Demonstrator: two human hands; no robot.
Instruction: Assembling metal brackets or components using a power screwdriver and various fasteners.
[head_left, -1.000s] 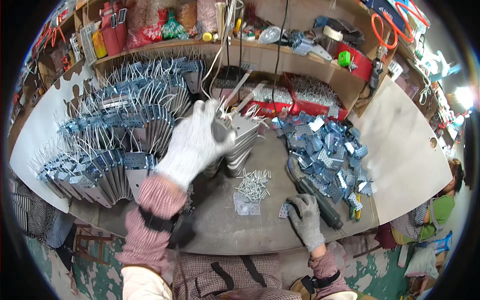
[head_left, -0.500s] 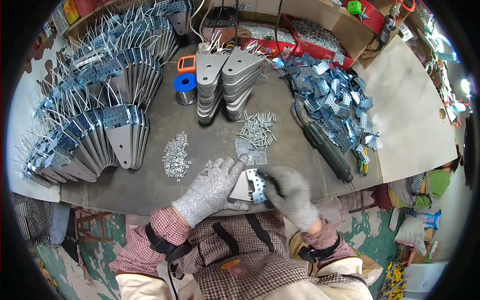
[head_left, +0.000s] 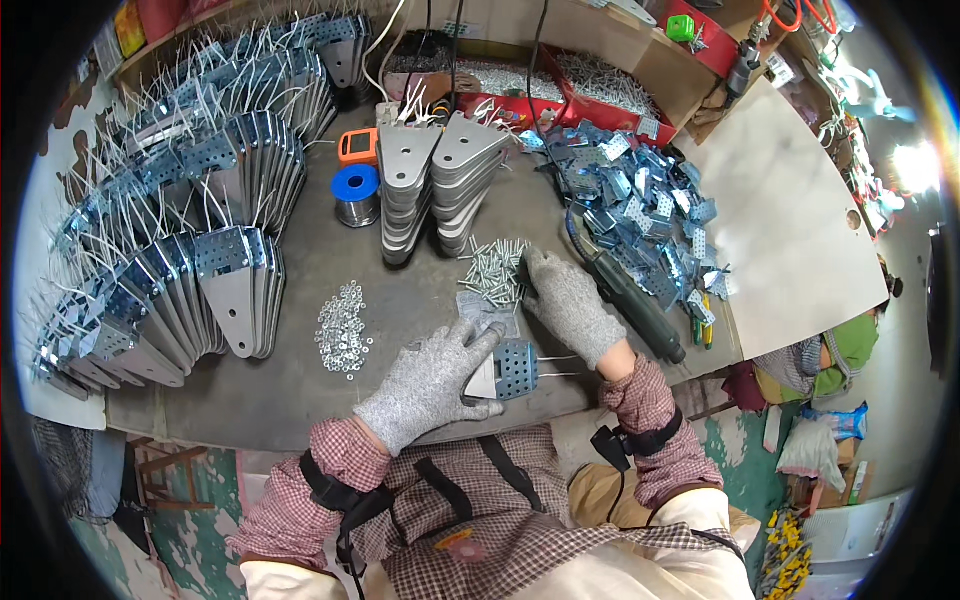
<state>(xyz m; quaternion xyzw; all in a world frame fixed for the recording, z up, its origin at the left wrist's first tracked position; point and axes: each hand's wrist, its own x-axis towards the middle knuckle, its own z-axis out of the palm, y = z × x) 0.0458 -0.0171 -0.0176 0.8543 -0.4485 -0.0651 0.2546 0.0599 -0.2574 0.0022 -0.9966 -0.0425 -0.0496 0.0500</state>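
My left hand, in a grey knitted glove, grips a flat grey metal plate near the table's front edge, thumb and fingers at opposite sides of it. A perforated bluish bracket lies on the plate's right end, and two white wires stick out rightward from there. My gloved right hand is at the right edge of a pile of screws, fingers bent down and drawn together; its fingertips are partly hidden. A small heap of nuts lies left of my left hand.
Finished-looking plate stacks with wires fill the left side. Bare plates stand at the back beside a solder spool and an orange meter. Loose brackets, a dark power screwdriver and green-yellow pliers are at right.
My right hand has moved from the bracket up to the screw pile. The bracket now sits flat on the plate's end, with its wires showing. My left hand stays on the plate.
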